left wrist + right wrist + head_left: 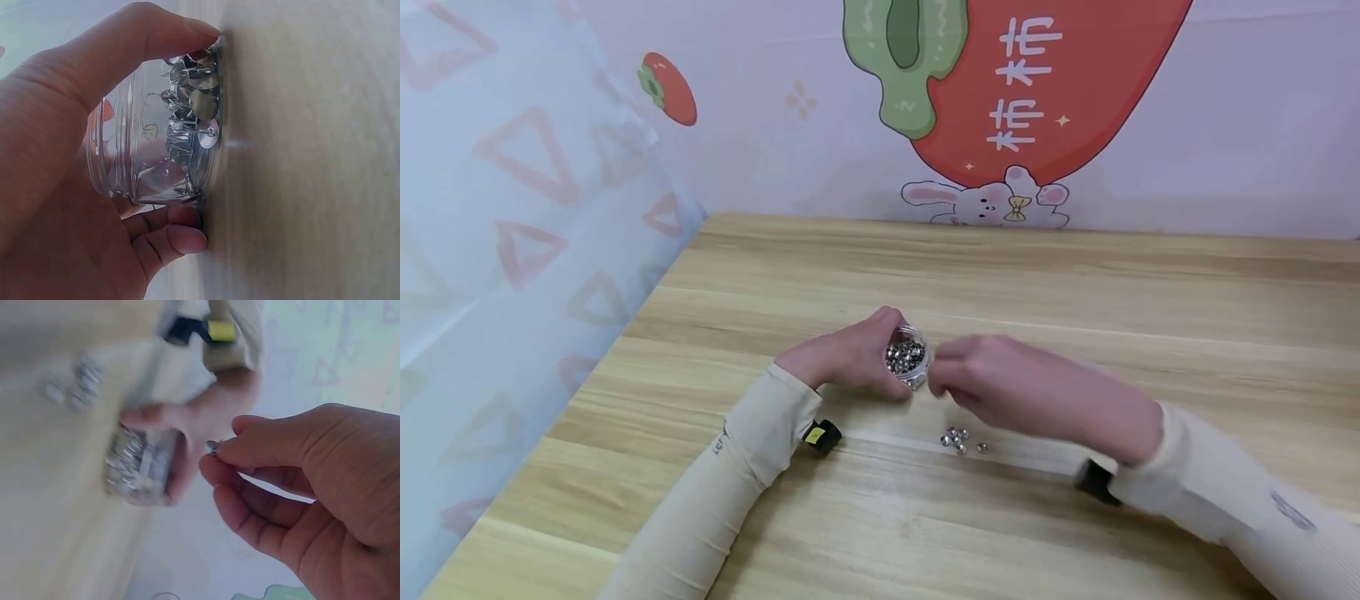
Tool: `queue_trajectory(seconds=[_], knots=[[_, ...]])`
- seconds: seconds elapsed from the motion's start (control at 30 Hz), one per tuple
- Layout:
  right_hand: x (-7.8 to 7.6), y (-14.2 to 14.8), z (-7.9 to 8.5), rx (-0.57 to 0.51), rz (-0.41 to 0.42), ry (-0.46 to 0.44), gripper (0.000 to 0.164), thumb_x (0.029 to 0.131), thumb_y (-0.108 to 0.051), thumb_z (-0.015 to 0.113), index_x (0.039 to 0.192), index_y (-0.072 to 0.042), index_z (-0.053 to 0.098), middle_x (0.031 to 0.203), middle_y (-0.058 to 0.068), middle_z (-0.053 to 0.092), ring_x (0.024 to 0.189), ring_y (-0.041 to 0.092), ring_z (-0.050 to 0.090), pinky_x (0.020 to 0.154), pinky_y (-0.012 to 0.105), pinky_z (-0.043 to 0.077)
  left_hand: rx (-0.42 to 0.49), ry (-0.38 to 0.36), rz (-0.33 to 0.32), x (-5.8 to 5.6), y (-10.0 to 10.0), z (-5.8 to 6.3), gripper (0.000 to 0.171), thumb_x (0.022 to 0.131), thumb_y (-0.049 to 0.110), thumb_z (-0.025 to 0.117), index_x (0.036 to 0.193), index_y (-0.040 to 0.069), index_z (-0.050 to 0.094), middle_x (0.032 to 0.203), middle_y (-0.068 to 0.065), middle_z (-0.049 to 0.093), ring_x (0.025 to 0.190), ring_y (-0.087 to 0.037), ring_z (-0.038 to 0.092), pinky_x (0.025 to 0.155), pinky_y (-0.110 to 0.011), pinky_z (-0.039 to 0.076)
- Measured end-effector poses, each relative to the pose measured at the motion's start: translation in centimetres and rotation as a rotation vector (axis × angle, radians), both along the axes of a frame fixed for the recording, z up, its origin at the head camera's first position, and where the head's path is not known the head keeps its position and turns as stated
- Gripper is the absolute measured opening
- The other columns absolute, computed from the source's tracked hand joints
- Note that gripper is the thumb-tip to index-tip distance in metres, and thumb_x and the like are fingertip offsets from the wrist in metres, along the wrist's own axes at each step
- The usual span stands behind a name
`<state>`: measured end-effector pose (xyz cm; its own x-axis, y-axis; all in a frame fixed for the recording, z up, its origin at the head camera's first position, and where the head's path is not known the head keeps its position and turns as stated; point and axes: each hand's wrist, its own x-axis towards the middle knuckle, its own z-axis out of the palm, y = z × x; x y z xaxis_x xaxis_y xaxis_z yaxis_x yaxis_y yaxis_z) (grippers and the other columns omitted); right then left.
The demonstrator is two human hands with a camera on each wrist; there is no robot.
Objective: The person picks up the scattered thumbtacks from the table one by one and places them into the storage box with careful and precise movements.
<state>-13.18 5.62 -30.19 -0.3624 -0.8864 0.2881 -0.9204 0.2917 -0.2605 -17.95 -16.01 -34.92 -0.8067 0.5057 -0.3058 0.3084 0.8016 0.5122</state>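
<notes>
My left hand [861,357] grips a clear open jar [905,354] that stands on the wooden table, its thumb and fingers around the wall. Silver thumbtacks [204,104] lie heaped at the bottom of the jar, as the left wrist view shows. To the right of the jar's mouth is my right hand [1030,387], pinching a single thumbtack [212,447] between thumb and index finger. A small group of loose thumbtacks [961,448] lies on the table in front of the jar, below the right hand in the head view.
The light wooden tabletop [865,533] runs back to a wall covering [1247,125] printed with a fruit and a rabbit. A pale sheet with triangles [535,242] hangs along the table's left edge. Each wrist carries a small black camera [824,436].
</notes>
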Motion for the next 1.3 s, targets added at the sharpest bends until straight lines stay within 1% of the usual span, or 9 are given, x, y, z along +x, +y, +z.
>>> queue_trajectory(seconds=[0.27,0.47,0.57,0.6,0.67,0.73,0.8,1.17,1.3], knots=[[-4.7,-3.4,0.2,-0.122,-0.048,-0.043,0.016,0.077,0.011,0.073,0.078,-0.005,0.069,0.074,0.007,0.066,0.066,0.016,0.059,0.063,0.033,0.059,0.075,0.017,-0.065,-0.1,-0.5,-0.1,0.077,0.065,0.028,0.084,0.124,0.011,0.038,0.122,-0.005,0.041,0.112,-0.014,0.045,0.102,-0.031,0.041],[-5.2,-3.1,-0.3,-0.135,-0.082,-0.039,0.015,0.077,0.01,0.072,0.081,-0.004,0.07,0.078,0.008,0.068,0.069,0.017,0.061,0.066,0.035,0.061,0.069,0.021,-0.062,-0.3,0.1,0.1,0.082,0.065,0.029,0.084,0.129,0.012,0.036,0.125,-0.005,0.041,0.113,-0.015,0.044,0.104,-0.032,0.041],[-5.0,-3.0,-0.2,-0.09,-0.124,-0.07,0.026,0.081,0.0,0.074,0.107,-0.002,0.069,0.109,0.018,0.068,0.095,0.029,0.064,0.084,0.045,0.058,0.042,0.016,-0.042,-0.3,0.1,0.0,0.082,0.065,0.03,0.084,0.129,0.01,0.037,0.129,-0.007,0.042,0.114,-0.016,0.046,0.104,-0.034,0.041],[-4.9,-2.9,-0.1,-0.055,-0.147,-0.094,0.04,0.082,-0.006,0.075,0.121,-0.003,0.063,0.126,0.022,0.06,0.111,0.035,0.058,0.094,0.051,0.052,0.033,0.015,-0.034,-0.3,0.1,-0.1,0.082,0.065,0.031,0.083,0.128,0.009,0.037,0.129,-0.007,0.043,0.113,-0.016,0.048,0.104,-0.034,0.042],[-4.8,-2.7,0.0,0.033,-0.2,-0.138,0.074,0.083,-0.023,0.077,0.146,-0.009,0.04,0.153,0.025,0.03,0.137,0.045,0.028,0.108,0.065,0.031,0.009,0.011,-0.017,-0.3,0.1,-0.1,0.081,0.065,0.032,0.083,0.128,0.008,0.037,0.128,-0.007,0.045,0.111,-0.017,0.05,0.103,-0.035,0.043],[-4.7,-2.4,0.0,0.116,-0.239,-0.17,0.1,0.079,-0.038,0.077,0.155,-0.017,0.015,0.161,0.022,-0.002,0.142,0.046,-0.005,0.109,0.074,0.011,-0.005,0.014,-0.013,-0.2,0.0,-0.1,0.079,0.065,0.033,0.082,0.125,0.007,0.039,0.123,-0.006,0.047,0.107,-0.017,0.052,0.101,-0.036,0.045],[-4.6,-2.3,0.1,0.147,-0.255,-0.185,0.113,0.075,-0.047,0.076,0.156,-0.022,0.002,0.161,0.018,-0.015,0.141,0.042,-0.019,0.108,0.076,0.0,-0.014,0.018,-0.016,-0.2,0.0,0.0,0.079,0.066,0.035,0.082,0.126,0.007,0.039,0.123,-0.005,0.047,0.107,-0.017,0.052,0.101,-0.037,0.046],[-4.1,-2.5,0.2,0.197,-0.232,-0.161,0.119,0.069,-0.053,0.077,0.155,-0.025,0.0,0.16,0.013,-0.02,0.139,0.037,-0.025,0.109,0.074,-0.006,0.017,0.003,-0.013,0.0,-0.1,0.0,0.08,0.065,0.031,0.083,0.127,0.005,0.039,0.126,-0.008,0.044,0.11,-0.02,0.051,0.102,-0.039,0.045],[-3.8,-2.4,0.3,0.209,-0.231,-0.151,0.119,0.07,-0.052,0.077,0.156,-0.025,0.0,0.161,0.013,-0.018,0.14,0.038,-0.023,0.108,0.074,-0.004,0.016,0.003,-0.019,0.0,-0.1,-0.1,0.09,0.065,0.031,0.083,0.135,0.007,0.033,0.13,-0.009,0.043,0.114,-0.021,0.049,0.104,-0.041,0.043]])
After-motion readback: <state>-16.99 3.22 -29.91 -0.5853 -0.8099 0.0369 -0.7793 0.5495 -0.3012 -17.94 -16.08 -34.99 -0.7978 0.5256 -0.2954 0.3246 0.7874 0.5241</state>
